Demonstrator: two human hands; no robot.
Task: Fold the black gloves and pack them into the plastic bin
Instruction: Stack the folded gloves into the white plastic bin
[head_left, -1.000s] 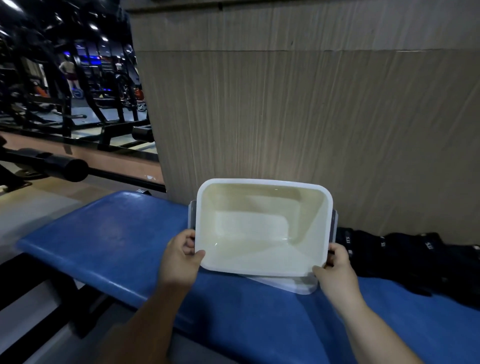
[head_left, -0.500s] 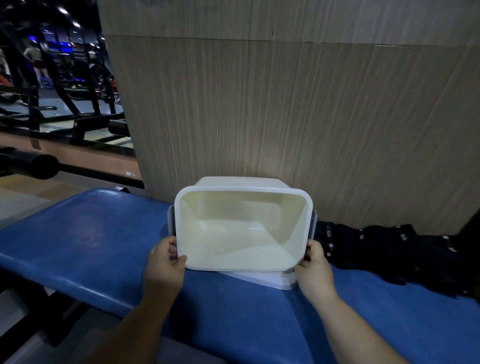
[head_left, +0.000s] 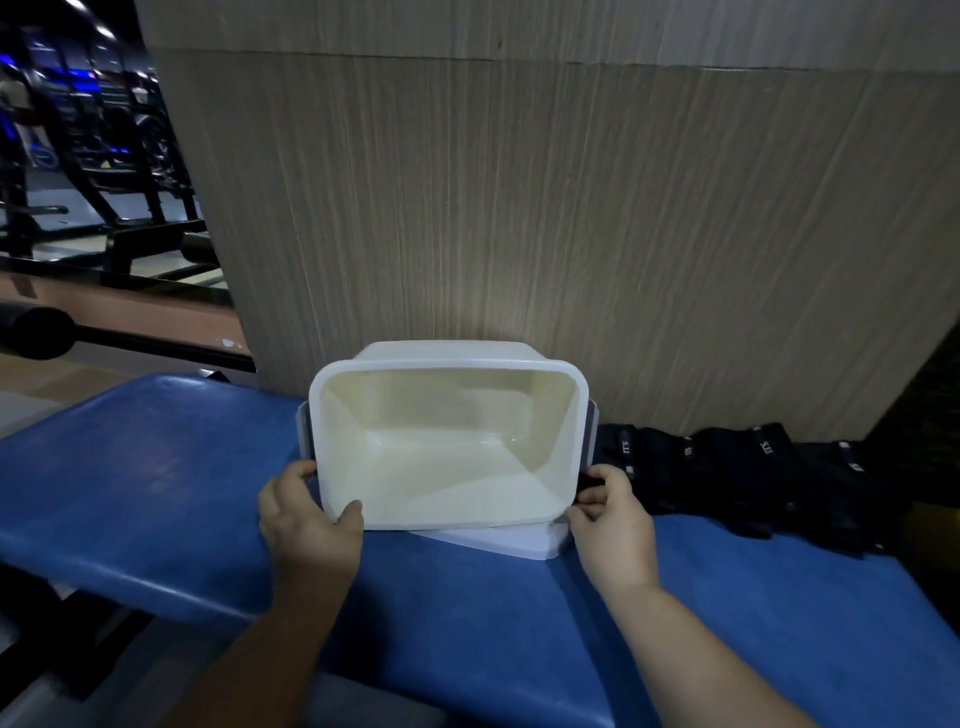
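A white plastic bin (head_left: 566, 415) is tilted with its open mouth toward me, its lower edge on the blue padded bench (head_left: 156, 478). The inside holds nothing. My left hand (head_left: 306, 519) grips the bin's left rim, thumb on the front edge. My right hand (head_left: 610, 514) grips the right side by the grey clip. Several black gloves (head_left: 743, 467) with small white lettering lie in a row on the bench to the right of the bin, against the wall. A white lid (head_left: 498, 540) lies under the bin.
A wood-grain wall panel (head_left: 571, 208) stands directly behind the bench. Gym machines (head_left: 104, 171) and a black padded bar (head_left: 36, 332) fill the dark room at the left. The bench's front edge runs across below my forearms.
The bin has tipped back and come down toward the bench, so its outer top wall now shows above the rim. Both hands stayed on its sides.
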